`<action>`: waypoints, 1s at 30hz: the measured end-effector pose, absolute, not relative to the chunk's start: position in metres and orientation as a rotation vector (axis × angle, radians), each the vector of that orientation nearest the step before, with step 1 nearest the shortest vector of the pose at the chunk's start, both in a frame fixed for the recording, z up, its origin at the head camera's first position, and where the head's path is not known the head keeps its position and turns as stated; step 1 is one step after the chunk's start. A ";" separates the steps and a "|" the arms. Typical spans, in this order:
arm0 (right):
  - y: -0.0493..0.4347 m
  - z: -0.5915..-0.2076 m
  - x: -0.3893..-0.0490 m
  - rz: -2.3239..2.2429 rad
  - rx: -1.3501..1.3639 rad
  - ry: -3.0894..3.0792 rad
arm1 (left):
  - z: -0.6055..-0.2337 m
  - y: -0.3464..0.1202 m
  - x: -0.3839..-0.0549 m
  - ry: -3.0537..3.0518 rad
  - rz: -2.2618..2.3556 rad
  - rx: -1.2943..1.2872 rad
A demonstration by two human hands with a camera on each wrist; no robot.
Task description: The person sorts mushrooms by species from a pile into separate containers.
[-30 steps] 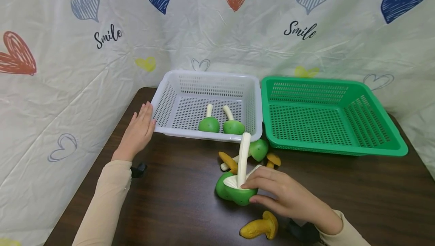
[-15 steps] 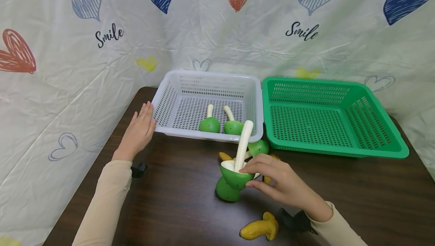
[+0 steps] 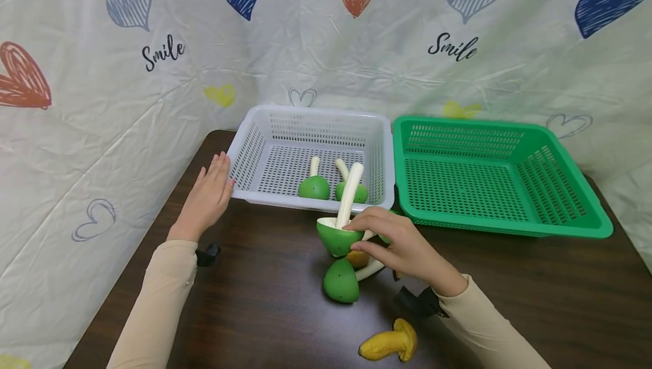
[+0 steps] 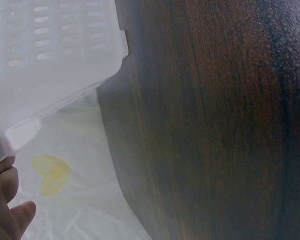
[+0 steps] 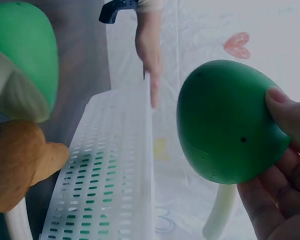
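My right hand [image 3: 402, 244] pinches a toy mushroom [image 3: 340, 240] by the edge of its green cap, white stem pointing up. It is above the table, just in front of the white basket [image 3: 277, 197]. In the right wrist view the thumb and fingers grip the held mushroom's cap [image 5: 230, 125]. My left hand [image 3: 205, 196] rests with straight fingers against the white basket's left side. Two green-capped mushrooms [image 3: 313, 187] lie inside that basket. Another green mushroom [image 3: 342, 282] lies on the table below the held one.
A green basket [image 3: 494, 225] stands right of the white one. A yellow-brown mushroom [image 3: 388, 344] lies near the table's front. Behind my right hand, a brown mushroom [image 3: 358, 259] and another green cap [image 3: 385, 239] are partly hidden. A printed cloth [image 3: 326, 52] hangs behind.
My right hand has lifted the green mushroom off the other one and carried it up and away toward the white basket. The left hand stays in place.
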State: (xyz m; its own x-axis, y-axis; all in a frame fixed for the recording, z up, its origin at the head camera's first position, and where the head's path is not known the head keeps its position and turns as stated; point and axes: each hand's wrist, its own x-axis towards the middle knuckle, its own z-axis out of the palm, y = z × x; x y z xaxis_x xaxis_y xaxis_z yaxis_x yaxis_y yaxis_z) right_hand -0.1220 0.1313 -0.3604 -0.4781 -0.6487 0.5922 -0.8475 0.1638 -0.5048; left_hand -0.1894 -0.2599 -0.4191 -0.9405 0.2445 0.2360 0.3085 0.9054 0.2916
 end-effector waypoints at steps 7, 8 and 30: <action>0.117 -0.358 -0.140 1.235 1.426 -2.226 | -0.419 -0.259 -0.188 -2.884 -0.497 -0.419; 0.115 -0.358 -0.142 1.233 1.427 -2.230 | -0.419 -0.259 -0.189 -2.884 -0.496 -0.418; 0.073 -0.364 -0.198 1.254 1.333 -2.428 | -0.417 -0.258 -0.189 -2.897 -0.491 -0.395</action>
